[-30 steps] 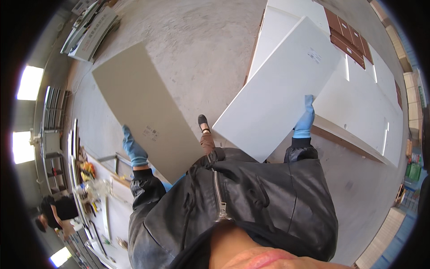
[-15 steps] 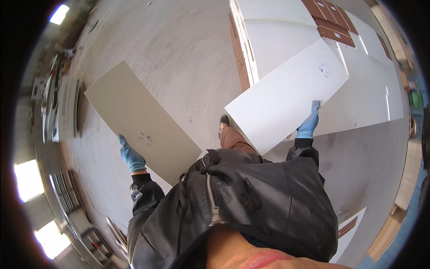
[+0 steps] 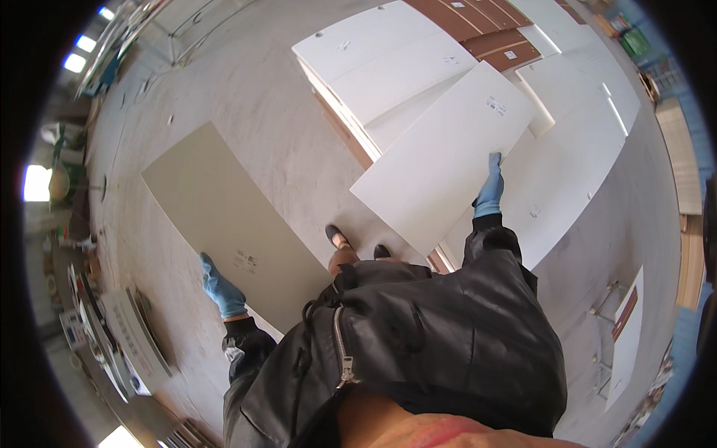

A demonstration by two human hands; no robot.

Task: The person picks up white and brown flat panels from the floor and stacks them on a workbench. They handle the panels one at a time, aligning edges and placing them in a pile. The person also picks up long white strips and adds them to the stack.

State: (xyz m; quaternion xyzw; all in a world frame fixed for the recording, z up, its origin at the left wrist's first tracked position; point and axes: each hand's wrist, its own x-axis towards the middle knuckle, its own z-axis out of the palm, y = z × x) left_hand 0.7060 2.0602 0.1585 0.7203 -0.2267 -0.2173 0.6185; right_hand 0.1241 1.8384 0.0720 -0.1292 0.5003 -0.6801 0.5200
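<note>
In a blue glove, my left hand [image 3: 222, 290] grips the outer long edge of a beige rectangular panel [image 3: 224, 194], thumb on its face and the other fingers hidden behind. The panel slants from far left in toward my body and bears a small printed label. My right hand [image 3: 489, 187], gloved the same way, is closed on the outer edge of a white rectangular panel [image 3: 441, 157] with a label near its far end. This one slants away to the right, over part of a stack of white panels [image 3: 381, 60]; whether it touches them I cannot tell.
Reddish-brown panels [image 3: 478, 26] lie on the stack's far side. More white panels [image 3: 575, 172] spread to the right. Boards [image 3: 131, 340] lean at the left. A white panel [image 3: 627, 340] rests on a metal frame at lower right. Concrete floor [image 3: 261, 127] stretches between.
My view has turned, and the stack now appears further left, with more of its far end showing. Both feet now show. Each hand keeps its panel.
</note>
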